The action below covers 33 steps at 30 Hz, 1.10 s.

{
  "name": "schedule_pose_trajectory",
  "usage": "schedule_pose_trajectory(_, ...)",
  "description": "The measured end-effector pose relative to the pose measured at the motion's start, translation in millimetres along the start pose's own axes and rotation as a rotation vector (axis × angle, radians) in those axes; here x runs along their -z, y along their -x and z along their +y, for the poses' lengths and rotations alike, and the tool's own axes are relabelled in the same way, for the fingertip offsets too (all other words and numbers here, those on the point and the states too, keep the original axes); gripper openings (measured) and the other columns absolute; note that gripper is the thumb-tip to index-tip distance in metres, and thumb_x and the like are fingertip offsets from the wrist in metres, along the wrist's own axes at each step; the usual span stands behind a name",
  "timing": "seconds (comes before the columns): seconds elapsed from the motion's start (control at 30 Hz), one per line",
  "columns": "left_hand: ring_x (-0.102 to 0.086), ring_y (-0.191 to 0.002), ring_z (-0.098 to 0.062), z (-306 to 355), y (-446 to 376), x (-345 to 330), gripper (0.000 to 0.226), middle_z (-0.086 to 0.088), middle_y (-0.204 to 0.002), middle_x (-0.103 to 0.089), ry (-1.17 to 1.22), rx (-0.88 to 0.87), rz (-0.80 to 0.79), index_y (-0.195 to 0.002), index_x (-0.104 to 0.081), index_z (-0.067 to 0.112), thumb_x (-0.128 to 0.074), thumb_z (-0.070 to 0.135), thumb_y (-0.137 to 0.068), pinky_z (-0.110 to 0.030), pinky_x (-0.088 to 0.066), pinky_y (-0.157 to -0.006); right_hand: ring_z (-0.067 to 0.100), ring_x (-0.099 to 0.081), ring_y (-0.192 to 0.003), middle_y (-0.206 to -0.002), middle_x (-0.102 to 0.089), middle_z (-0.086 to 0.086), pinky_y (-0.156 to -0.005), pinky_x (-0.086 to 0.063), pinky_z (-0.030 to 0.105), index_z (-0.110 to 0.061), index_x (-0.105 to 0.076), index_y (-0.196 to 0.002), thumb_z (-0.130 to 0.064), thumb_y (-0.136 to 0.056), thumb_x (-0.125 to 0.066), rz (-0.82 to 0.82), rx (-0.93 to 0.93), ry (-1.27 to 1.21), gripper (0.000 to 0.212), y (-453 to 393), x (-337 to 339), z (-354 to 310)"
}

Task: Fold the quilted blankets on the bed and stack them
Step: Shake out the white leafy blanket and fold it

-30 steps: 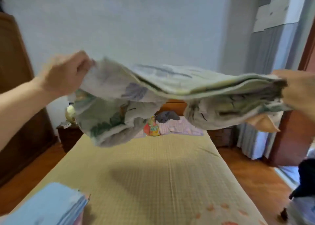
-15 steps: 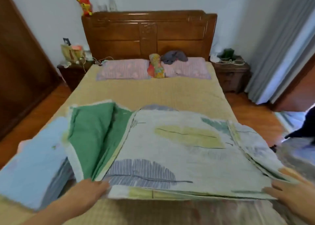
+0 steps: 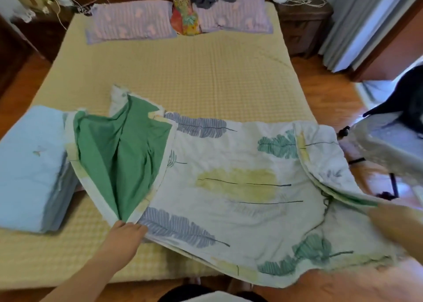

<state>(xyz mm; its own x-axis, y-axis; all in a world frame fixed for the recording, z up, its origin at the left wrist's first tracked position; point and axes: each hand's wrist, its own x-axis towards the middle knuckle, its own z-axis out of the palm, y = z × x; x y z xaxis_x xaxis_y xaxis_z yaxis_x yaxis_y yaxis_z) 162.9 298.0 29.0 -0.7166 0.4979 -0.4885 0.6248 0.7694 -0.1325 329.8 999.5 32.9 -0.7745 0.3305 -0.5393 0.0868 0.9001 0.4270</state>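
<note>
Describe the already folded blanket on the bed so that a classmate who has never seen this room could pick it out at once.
Start at the bed with its yellow checked cover and look to its near left edge. There lies a pale blue blanket, folded into a thick square. Unlike the leaf-print quilt spread beside it, with its green underside turned up, it is plain and neither hand touches it.

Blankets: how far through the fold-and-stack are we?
Done: blue blanket lies folded at the bed's left edge. In hand: leaf-print blanket lies partly folded, green underside turned up; left hand and right hand grip its near edges. Left: finish folding it, then stack it on the blue one.
</note>
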Motion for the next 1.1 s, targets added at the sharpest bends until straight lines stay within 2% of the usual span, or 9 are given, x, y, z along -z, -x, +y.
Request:
schedule_pose_trajectory(0.1,-0.063,-0.064,-0.014,7,-3,-1,0.042,0.011,-0.067,-0.058,0.066,-0.064,0.100,-0.075,-0.059,0.031,-0.086,0.009,-0.052,-0.034,-0.045,-0.078,0.018,-0.064,-0.070,-0.076,-0.058,-0.009,-0.068,-0.054,0.035,-0.029,-0.063,-0.091,-0.025,-0.082,-0.056,0.290,-0.172,0.105,0.012,4,120,-26)
schedule_pose_trajectory(0.3,-0.057,-0.071,-0.009,35,-20,34,0.029,0.016,-0.073,-0.056,0.299,-0.151,0.349,-0.079,-0.052,0.034,-0.077,0.020,-0.074,-0.025,-0.032,-0.087,0.019,-0.059,-0.123,-0.143,-0.054,-0.013,-0.103,-0.043,0.045,-0.038,-0.044,-0.145,-0.064,-0.091,-0.051,0.172,0.652,-0.420,0.061,60,276,-297)
schedule_pose_trajectory(0.47,-0.055,-0.087,-0.012,39,-27,64,0.011,0.014,-0.086,-0.059,0.596,-0.162,0.580,-0.086,-0.061,0.030,-0.054,0.025,-0.092,-0.030,-0.036,-0.085,0.031,-0.067,-0.097,-0.102,-0.070,0.006,-0.079,-0.051,0.041,-0.031,-0.057,-0.117,-0.067,-0.095,-0.024,0.211,0.499,-0.687,0.054,74,242,-418)
schedule_pose_trajectory(0.53,-0.047,-0.098,-0.013,34,-28,54,0.018,0.010,-0.099,-0.054,0.749,-0.005,0.591,-0.092,-0.062,0.029,-0.051,0.042,-0.095,-0.032,-0.037,-0.091,0.033,-0.064,-0.107,-0.110,-0.070,0.008,-0.084,-0.051,0.040,-0.038,-0.061,-0.124,-0.052,-0.097,-0.024,0.252,0.443,-0.737,0.047,74,240,-414)
schedule_pose_trajectory(0.67,-0.047,-0.126,-0.035,1,-55,41,0.073,-0.010,-0.141,-0.043,1.721,0.882,0.222,-0.145,-0.041,0.025,-0.068,0.060,-0.087,-0.053,-0.044,-0.107,0.028,-0.051,-0.131,-0.135,-0.058,0.010,-0.090,-0.053,0.041,-0.053,-0.039,-0.142,-0.031,-0.098,-0.041,0.187,0.442,-0.607,0.050,77,236,-372)
schedule_pose_trajectory(0.8,-0.059,-0.124,-0.036,-39,-99,32,0.076,-0.016,-0.145,-0.049,2.841,0.815,-0.022,-0.153,-0.034,0.017,-0.062,0.056,-0.094,-0.056,-0.049,-0.104,0.017,-0.059,-0.127,-0.088,-0.069,-0.014,-0.057,-0.055,0.029,-0.039,-0.045,-0.103,-0.012,-0.077,-0.071,0.261,0.376,-0.523,0.046,99,227,-339)
schedule_pose_trajectory(0.93,-0.065,-0.116,-0.033,-75,-145,41,0.055,-0.014,-0.129,-0.068,2.865,0.585,0.073,-0.135,-0.060,0.014,-0.054,0.055,-0.099,-0.055,-0.049,-0.102,0.013,-0.065,-0.114,-0.102,-0.068,-0.019,-0.060,-0.057,0.031,-0.051,-0.050,-0.117,-0.018,-0.079,-0.058,0.165,0.339,-0.382,0.051,121,204,-303)
schedule_pose_trajectory(1.03,-0.067,-0.107,-0.033,-92,-181,33,0.031,-0.015,-0.126,-0.068,2.635,0.880,0.100,-0.133,-0.060,0.013,-0.056,0.023,-0.103,-0.054,-0.055,-0.085,-0.010,-0.040,-0.133,-0.122,-0.062,-0.026,-0.095,-0.044,0.012,-0.058,-0.050,-0.133,-0.021,-0.083,-0.046,0.185,0.264,-0.376,0.062,138,173,-263)
schedule_pose_trajectory(1.1,-0.069,-0.105,-0.034,-101,-197,13,0.034,-0.015,-0.128,-0.068,2.530,1.040,0.093,-0.129,-0.062,0.014,-0.062,0.012,-0.095,-0.051,-0.059,-0.075,-0.009,-0.053,-0.122,-0.125,-0.062,-0.026,-0.099,-0.033,0.007,-0.060,-0.048,-0.134,-0.024,-0.080,-0.063,0.076,0.120,-0.380,0.066,143,155,-241)
